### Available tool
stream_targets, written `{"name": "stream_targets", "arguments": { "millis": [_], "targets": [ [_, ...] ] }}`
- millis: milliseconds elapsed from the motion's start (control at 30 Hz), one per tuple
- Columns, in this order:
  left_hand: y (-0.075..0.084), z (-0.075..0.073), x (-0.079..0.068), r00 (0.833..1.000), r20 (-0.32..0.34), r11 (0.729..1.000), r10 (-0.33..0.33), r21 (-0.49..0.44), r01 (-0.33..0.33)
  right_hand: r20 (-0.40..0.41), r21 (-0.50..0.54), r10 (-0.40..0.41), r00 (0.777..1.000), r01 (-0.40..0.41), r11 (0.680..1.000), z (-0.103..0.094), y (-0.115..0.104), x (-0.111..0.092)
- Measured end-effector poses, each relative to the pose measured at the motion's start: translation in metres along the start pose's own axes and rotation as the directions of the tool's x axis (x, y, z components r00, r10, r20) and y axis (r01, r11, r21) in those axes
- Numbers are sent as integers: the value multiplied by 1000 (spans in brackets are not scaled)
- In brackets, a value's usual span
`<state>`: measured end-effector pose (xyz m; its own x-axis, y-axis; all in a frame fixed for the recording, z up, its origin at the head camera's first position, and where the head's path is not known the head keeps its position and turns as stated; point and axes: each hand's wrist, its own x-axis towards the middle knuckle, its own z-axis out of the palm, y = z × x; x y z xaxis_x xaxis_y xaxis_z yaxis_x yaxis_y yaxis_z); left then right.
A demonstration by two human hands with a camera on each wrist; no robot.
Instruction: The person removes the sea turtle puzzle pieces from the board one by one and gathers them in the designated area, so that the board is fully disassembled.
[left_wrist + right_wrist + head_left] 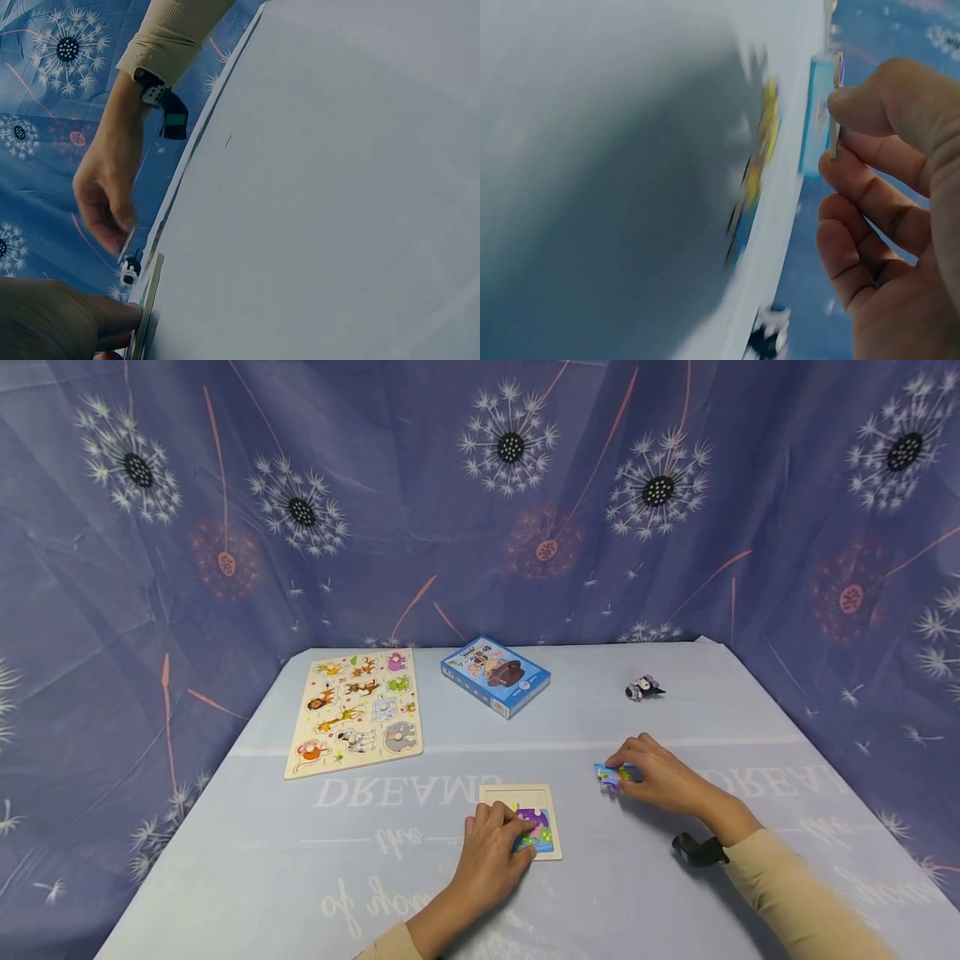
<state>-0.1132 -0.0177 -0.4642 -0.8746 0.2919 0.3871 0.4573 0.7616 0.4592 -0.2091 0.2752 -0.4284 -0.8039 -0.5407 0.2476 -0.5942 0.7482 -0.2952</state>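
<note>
A small wooden puzzle tray (pixel 555 822) lies flat on the table, with colourful pieces (pixel 534 818) filling part of its lower area. My left hand (pixel 491 847) rests on its left side, index finger over the pieces and thumb near the front edge. From the left wrist view, a finger touches the tray's rim (pixel 151 296). Off to the right, my right hand (pixel 656 777) pinches a thin jigsaw piece (pixel 836 112) between thumb and fingers. Under that hand lie brightly coloured puzzle pieces (pixel 754 176), blurred in the right wrist view; their number is unclear.
An animal peg puzzle board (pixel 360 714) lies at the back left. A blue box (pixel 495 675) sits at the back middle. Behind my right hand is a small black-and-white figure (pixel 645 687). Patterned blue curtain (pixel 405 485) borders the table.
</note>
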Motion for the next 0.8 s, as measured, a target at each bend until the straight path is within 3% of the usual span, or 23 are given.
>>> {"name": "stream_targets", "arguments": {
  "millis": [433, 800],
  "targets": [
    [-1, 1, 0, 1000, -3, 1000, 3, 6, -3, -24, -92, 90, 996, -92, 992, -10, 53, -30],
    [-1, 1, 0, 1000, -10, 1000, 10, 7, -10, -7, -109, 92, 996, -92, 990, -11, 66, -37]
  ]
}}
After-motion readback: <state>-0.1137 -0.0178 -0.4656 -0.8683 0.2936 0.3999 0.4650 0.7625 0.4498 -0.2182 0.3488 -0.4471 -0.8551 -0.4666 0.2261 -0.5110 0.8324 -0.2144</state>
